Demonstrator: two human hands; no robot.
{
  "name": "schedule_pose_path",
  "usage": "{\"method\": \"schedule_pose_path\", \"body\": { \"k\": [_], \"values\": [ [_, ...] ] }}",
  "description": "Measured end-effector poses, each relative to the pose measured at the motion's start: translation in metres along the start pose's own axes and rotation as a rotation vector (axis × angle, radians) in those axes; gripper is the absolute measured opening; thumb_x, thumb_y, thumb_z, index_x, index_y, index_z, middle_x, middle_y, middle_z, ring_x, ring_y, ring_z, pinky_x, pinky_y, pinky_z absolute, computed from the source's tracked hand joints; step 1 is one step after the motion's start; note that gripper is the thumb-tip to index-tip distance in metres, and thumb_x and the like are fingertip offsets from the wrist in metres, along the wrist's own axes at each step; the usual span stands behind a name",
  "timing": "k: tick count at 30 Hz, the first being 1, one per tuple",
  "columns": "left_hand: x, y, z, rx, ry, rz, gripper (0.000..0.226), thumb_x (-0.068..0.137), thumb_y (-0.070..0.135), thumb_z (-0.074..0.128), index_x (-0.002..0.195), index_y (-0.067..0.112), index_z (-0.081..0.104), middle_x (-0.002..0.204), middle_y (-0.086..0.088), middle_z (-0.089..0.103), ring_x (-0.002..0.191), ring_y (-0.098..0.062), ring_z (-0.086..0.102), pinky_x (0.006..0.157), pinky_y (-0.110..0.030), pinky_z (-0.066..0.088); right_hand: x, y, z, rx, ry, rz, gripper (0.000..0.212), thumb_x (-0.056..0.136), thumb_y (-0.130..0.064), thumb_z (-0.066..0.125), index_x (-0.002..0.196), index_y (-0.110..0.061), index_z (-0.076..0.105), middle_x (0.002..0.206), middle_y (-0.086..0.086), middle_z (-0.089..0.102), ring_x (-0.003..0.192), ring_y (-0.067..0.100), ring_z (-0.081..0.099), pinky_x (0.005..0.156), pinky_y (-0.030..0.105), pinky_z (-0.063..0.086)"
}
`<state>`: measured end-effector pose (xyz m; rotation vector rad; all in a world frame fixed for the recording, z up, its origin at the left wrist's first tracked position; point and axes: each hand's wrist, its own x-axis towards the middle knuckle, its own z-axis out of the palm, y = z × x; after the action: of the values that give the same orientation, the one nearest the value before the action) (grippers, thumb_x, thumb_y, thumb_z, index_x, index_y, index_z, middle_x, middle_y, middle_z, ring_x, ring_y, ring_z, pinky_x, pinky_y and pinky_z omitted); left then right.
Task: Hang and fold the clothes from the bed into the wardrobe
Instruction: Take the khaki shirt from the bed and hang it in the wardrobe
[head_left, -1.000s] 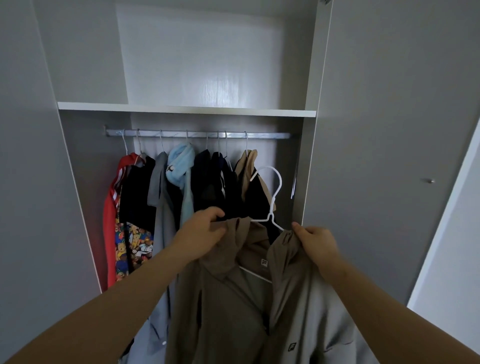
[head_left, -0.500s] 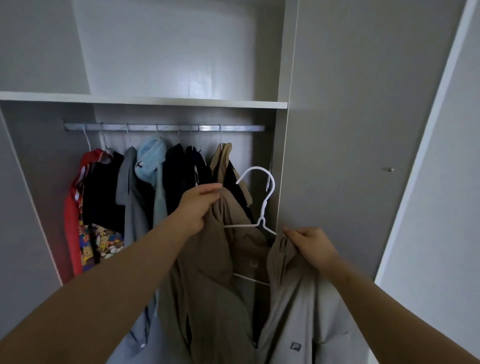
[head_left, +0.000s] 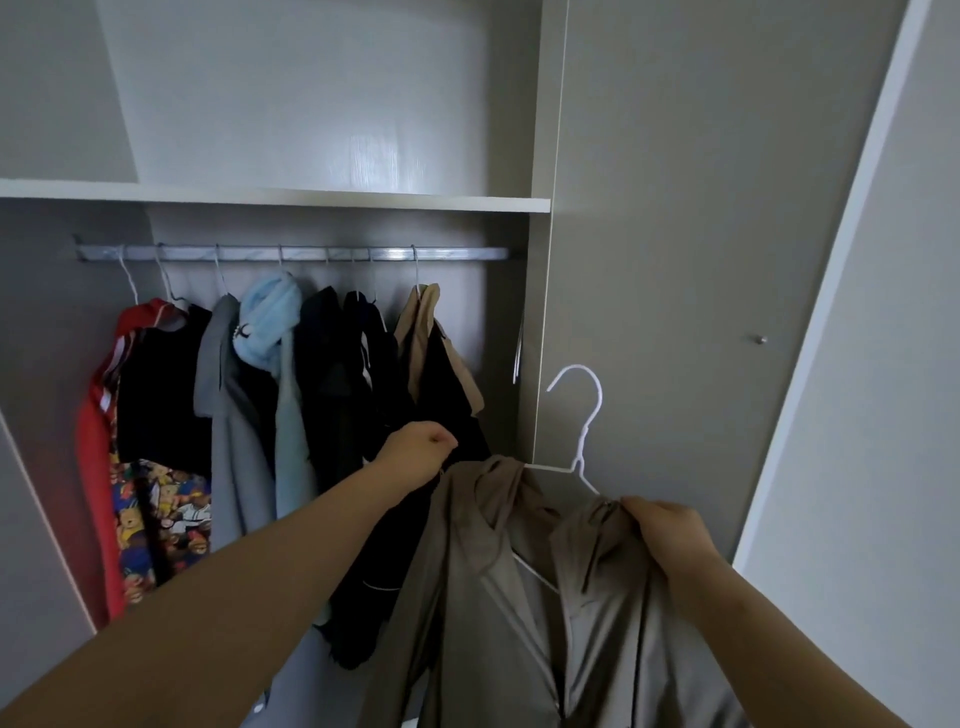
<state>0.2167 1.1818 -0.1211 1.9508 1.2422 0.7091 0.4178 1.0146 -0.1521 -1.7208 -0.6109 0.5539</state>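
Change since prior frames: white hanger (head_left: 582, 410) w/ taupe jacket (head_left: 493, 597) has gone rightward. Its hook, formerly before the open compartment's right edge, now stands before the closed door (head_left: 675, 234). Left hand (head_left: 415, 452) has dropped from the hood top to the jacket's left upper edge.

Item 1: taupe jacket.
- Pos.: held in the air, low and right of the open compartment, not on the rail (head_left: 457, 253).
- Draped on the hanger, left shoulder over the wire arm. Front hangs open, w/ the hanger's lower wire showing inside.
- Left hand: fingers curled tight, pinching cloth at the jacket's left top edge.
- Right hand (head_left: 670, 530): fingers bunched round the jacket's right shoulder, just below the hanger's right arm.

Item 2: wardrobe, open compartment.
- Rail runs under the shelf (head_left: 275, 197).
- Contents on rail, left to right — red garment (head_left: 96, 441), black top (head_left: 161, 395), grey garment (head_left: 228, 441), light-blue hooded garment (head_left: 272, 327), dark garments (head_left: 343, 395), tan garment (head_left: 421, 322).
- Cartoon-print cloth (head_left: 156, 519) shows below the black top.
- Garments hang packed together, filling the rail's left and middle.
- Thin white wire piece (head_left: 518, 353) hangs by the compartment's right wall; kind unclear.

Item 3: closed door, w/ small round knob (head_left: 761, 340).
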Motion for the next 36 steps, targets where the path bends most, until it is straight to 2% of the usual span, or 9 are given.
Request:
{"method": "schedule_pose_path", "body": {
  "k": [3, 6, 13, 20, 24, 28, 32, 34, 36],
  "values": [
    [0.011, -0.002, 0.009, -0.04, 0.039, -0.023, 0.025, 0.093, 0.015, 0.047, 0.075, 0.027, 0.06, 0.088, 0.005, 0.059, 0.096, -0.023, 0.06, 0.077, -0.028, 0.046, 0.002, -0.002, 0.002, 0.054, 0.019, 0.04, 0.012, 0.087, -0.007, 0.059, 0.077, -0.003, 0.065, 0.085, 0.011, 0.061, 0.089, 0.032, 0.059, 0.086, 0.042, 0.044],
    [0.026, -0.006, 0.013, 0.021, 0.061, -0.037, 0.028, 0.091, 0.012, 0.044, 0.075, 0.031, 0.058, 0.096, 0.001, 0.061, 0.09, -0.019, 0.059, 0.077, -0.031, 0.05, 0.006, -0.005, 0.007, 0.094, 0.016, 0.107, 0.02, 0.087, -0.006, 0.059, 0.067, -0.001, 0.061, 0.088, 0.018, 0.064, 0.087, 0.034, 0.059, 0.091, 0.046, 0.046],
    [0.076, -0.003, 0.023, 0.289, 0.019, 0.078, 0.037, 0.091, 0.008, 0.038, 0.122, 0.019, 0.054, 0.129, -0.007, 0.049, 0.109, -0.024, 0.051, 0.084, -0.03, 0.046, 0.034, -0.014, 0.027, 0.074, 0.037, 0.11, 0.013, 0.086, -0.004, 0.058, 0.075, -0.001, 0.065, 0.089, 0.015, 0.063, 0.085, 0.029, 0.058, 0.083, 0.039, 0.047],
    [0.156, 0.002, 0.025, 0.653, -0.047, 0.207, 0.035, 0.093, 0.015, 0.043, 0.123, 0.03, 0.053, 0.14, -0.003, 0.033, 0.122, -0.03, 0.035, 0.099, -0.044, 0.039, 0.085, -0.038, 0.063, 0.025, -0.005, 0.137, 0.015, 0.089, -0.008, 0.056, 0.087, 0.004, 0.066, 0.1, 0.024, 0.066, 0.085, 0.03, 0.06, 0.079, 0.036, 0.048],
    [0.211, 0.007, 0.023, 0.869, -0.122, 0.249, 0.042, 0.091, 0.021, 0.046, 0.132, 0.034, 0.045, 0.151, -0.002, 0.018, 0.135, -0.032, 0.016, 0.106, -0.049, 0.024, 0.119, -0.055, 0.094, 0.005, -0.056, 0.123, 0.012, 0.088, -0.007, 0.058, 0.082, 0.001, 0.066, 0.102, 0.025, 0.066, 0.07, 0.023, 0.057, 0.065, 0.028, 0.047],
    [0.252, -0.008, 0.011, 1.076, -0.155, 0.128, 0.05, 0.097, 0.038, 0.034, 0.143, 0.02, 0.034, 0.155, -0.007, 0.012, 0.139, -0.033, 0.013, 0.107, -0.045, 0.021, 0.151, -0.071, 0.137, 0.029, -0.056, 0.14, 0.016, 0.086, -0.005, 0.058, 0.073, -0.005, 0.065, 0.093, 0.021, 0.067, 0.077, 0.028, 0.06, 0.078, 0.035, 0.05],
    [0.286, -0.039, -0.02, 0.854, -0.053, 0.105, 0.03, 0.098, 0.031, 0.039, 0.111, 0.01, 0.057, 0.118, -0.008, 0.059, 0.103, -0.023, 0.057, 0.071, -0.028, 0.043, 0.181, -0.093, 0.18, 0.094, -0.045, 0.171, 0.014, 0.084, -0.002, 0.057, 0.071, -0.004, 0.062, 0.07, 0.014, 0.062, 0.061, 0.025, 0.056, 0.053, 0.023, 0.043],
    [0.302, -0.047, -0.03, 0.655, 0.045, 0.166, 0.036, 0.097, 0.037, 0.04, 0.124, 0.015, 0.046, 0.12, -0.011, 0.056, 0.101, -0.027, 0.058, 0.064, -0.028, 0.042, 0.195, -0.106, 0.199, 0.123, -0.014, 0.16, 0.01, 0.082, 0.0, 0.057, 0.074, -0.002, 0.063, 0.072, 0.015, 0.062, 0.062, 0.025, 0.056, 0.059, 0.026, 0.046],
    [0.313, -0.044, -0.033, 0.51, 0.017, 0.242, 0.05, 0.095, 0.045, 0.04, 0.141, 0.03, 0.026, 0.132, -0.014, 0.042, 0.109, -0.034, 0.053, 0.076, -0.034, 0.045, 0.207, -0.118, 0.215, 0.142, 0.014, 0.144, 0.009, 0.082, 0.001, 0.057, 0.074, -0.001, 0.062, 0.081, 0.018, 0.063, 0.069, 0.029, 0.057, 0.07, 0.034, 0.049]
  ]
}}
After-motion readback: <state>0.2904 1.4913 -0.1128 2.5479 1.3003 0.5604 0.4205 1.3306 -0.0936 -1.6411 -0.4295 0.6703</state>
